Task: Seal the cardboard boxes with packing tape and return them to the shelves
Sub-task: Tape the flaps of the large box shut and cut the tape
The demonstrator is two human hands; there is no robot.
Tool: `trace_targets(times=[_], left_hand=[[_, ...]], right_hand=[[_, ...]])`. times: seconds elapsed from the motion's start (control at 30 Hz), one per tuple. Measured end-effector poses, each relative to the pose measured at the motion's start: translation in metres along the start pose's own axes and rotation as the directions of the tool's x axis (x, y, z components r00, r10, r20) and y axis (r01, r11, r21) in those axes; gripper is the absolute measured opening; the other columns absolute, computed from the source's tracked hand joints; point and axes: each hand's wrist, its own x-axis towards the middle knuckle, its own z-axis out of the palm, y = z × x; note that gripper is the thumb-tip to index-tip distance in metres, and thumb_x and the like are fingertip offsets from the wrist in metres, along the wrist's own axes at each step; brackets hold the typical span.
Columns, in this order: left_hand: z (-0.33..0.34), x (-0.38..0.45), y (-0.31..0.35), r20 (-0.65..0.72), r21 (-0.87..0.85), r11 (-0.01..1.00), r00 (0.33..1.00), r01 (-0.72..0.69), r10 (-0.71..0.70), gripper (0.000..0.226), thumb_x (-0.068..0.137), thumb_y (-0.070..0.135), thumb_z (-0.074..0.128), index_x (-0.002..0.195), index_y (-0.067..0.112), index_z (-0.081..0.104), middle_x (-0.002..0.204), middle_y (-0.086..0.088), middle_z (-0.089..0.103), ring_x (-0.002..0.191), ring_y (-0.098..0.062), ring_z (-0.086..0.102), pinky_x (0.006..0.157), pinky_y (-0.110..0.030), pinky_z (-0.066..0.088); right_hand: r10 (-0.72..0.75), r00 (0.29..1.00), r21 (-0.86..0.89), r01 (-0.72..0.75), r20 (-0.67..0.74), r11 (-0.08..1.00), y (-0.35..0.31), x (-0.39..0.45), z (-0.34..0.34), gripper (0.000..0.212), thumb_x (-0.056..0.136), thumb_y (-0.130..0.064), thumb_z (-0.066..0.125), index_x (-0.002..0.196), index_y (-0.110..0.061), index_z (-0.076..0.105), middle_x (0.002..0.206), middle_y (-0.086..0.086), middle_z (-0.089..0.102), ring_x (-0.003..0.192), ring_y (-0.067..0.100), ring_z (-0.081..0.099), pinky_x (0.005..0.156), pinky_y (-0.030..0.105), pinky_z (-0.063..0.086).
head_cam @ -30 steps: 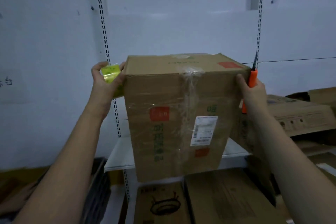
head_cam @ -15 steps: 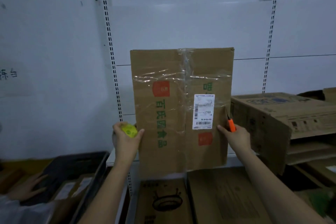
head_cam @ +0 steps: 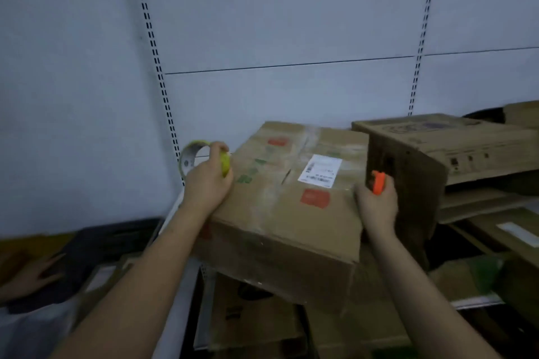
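Box (head_cam: 287,207) is taped, lying on the shelf w/ its front hanging over the edge; looks like it needs pushing in. My left hand (head_cam: 208,183) grips the tape roll (head_cam: 201,162) against the box, right hand (head_cam: 377,204) curled on the orange cutter (head_cam: 378,182). 2nd box (head_cam: 437,160) crowds the right; another person's hand (head_cam: 32,277) sits low left.

I see a white shelf (head_cam: 172,214) fixed to slotted uprights (head_cam: 154,67) against a pale back panel (head_cam: 277,23). A taped box (head_cam: 291,198) lies on it, its label face up, its front end jutting past the shelf edge. Just beside it on my right sits a second box (head_cam: 423,154), their sides touching or nearly so. Below the shelf, more boxes (head_cam: 253,320) stand on a lower level; I cannot tell what carries them.
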Motion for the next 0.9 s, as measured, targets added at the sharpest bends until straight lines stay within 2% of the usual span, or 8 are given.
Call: trace_targets(times=[0.17, 0.3, 0.37, 0.43, 0.57, 0.63, 0.77, 0.9], left_hand=[[-0.008, -0.005, 0.013, -0.104, 0.036, 0.992, 0.987, -0.122, 0.125, 0.038, 0.094, 0.028, 0.063, 0.121, 0.029, 0.036, 0.079, -0.006, 0.066, 0.068, -0.036, 0.066, 0.054, -0.037, 0.045], [-0.023, -0.021, 0.014, -0.196, -0.081, 0.995, 0.98, -0.053, 0.036, 0.039, 0.092, 0.03, 0.064, 0.114, 0.034, 0.032, 0.099, -0.009, 0.073, 0.083, -0.037, 0.069, 0.068, -0.048, 0.054], [-0.029, -0.036, 0.015, -0.298, -0.086, 0.996, 0.954, -0.002, -0.023, 0.038, 0.091, 0.028, 0.066, 0.117, 0.029, 0.038, 0.102, -0.01, 0.072, 0.084, -0.039, 0.067, 0.068, -0.046, 0.053], [-0.035, -0.053, 0.014, -0.42, -0.096, 0.992, 0.9, 0.081, -0.114, 0.036, 0.09, 0.023, 0.069, 0.119, 0.017, 0.049, 0.1, -0.013, 0.069, 0.083, -0.041, 0.065, 0.066, -0.041, 0.045], [-0.046, -0.078, -0.002, -0.554, -0.209, 0.944, 0.765, 0.255, -0.329, 0.032, 0.091, 0.02, 0.068, 0.117, 0.01, 0.051, 0.093, 0.003, 0.054, 0.086, -0.037, 0.062, 0.066, -0.025, 0.027], [-0.052, -0.083, -0.014, -0.585, -0.251, 0.931, 0.725, 0.264, -0.363, 0.031, 0.091, 0.021, 0.067, 0.114, 0.014, 0.047, 0.096, 0.006, 0.054, 0.086, -0.03, 0.062, 0.066, -0.025, 0.031], [-0.059, -0.085, -0.024, -0.615, -0.328, 0.923, 0.696, 0.204, -0.372, 0.032, 0.089, 0.025, 0.067, 0.109, 0.023, 0.042, 0.103, 0.01, 0.06, 0.086, -0.007, 0.06, 0.071, -0.027, 0.045], [-0.061, -0.096, -0.023, -0.646, -0.36, 0.906, 0.642, 0.221, -0.413, 0.031, 0.091, 0.014, 0.067, 0.113, 0.011, 0.045, 0.111, 0.003, 0.071, 0.098, 0.024, 0.05, 0.077, 0.003, 0.033]], right_hand=[[-0.053, 0.995, 0.028, 0.056, -0.082, 0.998, -0.008, -0.025, 0.025, 0.027, 0.096, -0.023, 0.057, 0.119, -0.01, 0.063, 0.118, 0.006, 0.055, 0.106, 0.021, 0.052, 0.082, 0.023, 0.03], [-0.175, 0.984, -0.084, 0.17, -0.046, 0.982, -0.024, -0.051, 0.055, 0.03, 0.096, -0.024, 0.055, 0.123, -0.016, 0.064, 0.135, -0.007, 0.051, 0.115, 0.014, 0.054, 0.094, 0.033, 0.042], [-0.261, 0.961, -0.111, 0.271, 0.095, 0.956, -0.028, -0.07, 0.067, 0.024, 0.097, -0.032, 0.054, 0.117, -0.024, 0.066, 0.124, -0.011, 0.059, 0.106, 0.007, 0.057, 0.094, 0.036, 0.047], [-0.375, 0.864, -0.171, 0.448, 0.335, 0.878, -0.03, -0.084, 0.073, 0.027, 0.097, -0.045, 0.053, 0.114, -0.03, 0.066, 0.116, -0.015, 0.061, 0.103, 0.009, 0.06, 0.09, 0.034, 0.049], [-0.393, 0.63, -0.258, 0.693, 0.67, 0.673, -0.028, -0.07, 0.064, 0.073, 0.081, -0.08, 0.038, 0.144, -0.043, 0.045, 0.149, -0.024, 0.039, 0.127, 0.004, 0.046, 0.099, 0.036, 0.046], [-0.336, 0.61, -0.322, 0.718, 0.718, 0.617, -0.031, -0.062, 0.059, 0.089, 0.068, -0.089, 0.034, 0.146, -0.046, 0.037, 0.152, -0.025, 0.033, 0.13, 0.006, 0.044, 0.097, 0.037, 0.047], [-0.4, 0.638, -0.433, 0.755, 0.658, 0.492, -0.043, -0.082, 0.079, 0.091, 0.066, -0.092, 0.037, 0.14, -0.041, 0.048, 0.142, -0.018, 0.051, 0.128, 0.011, 0.047, 0.091, 0.035, 0.048], [-0.404, 0.635, -0.499, 0.77, 0.658, 0.398, -0.054, -0.119, 0.103, 0.08, 0.076, -0.086, 0.042, 0.127, -0.027, 0.058, 0.123, -0.007, 0.063, 0.117, 0.019, 0.05, 0.072, 0.034, 0.05]])
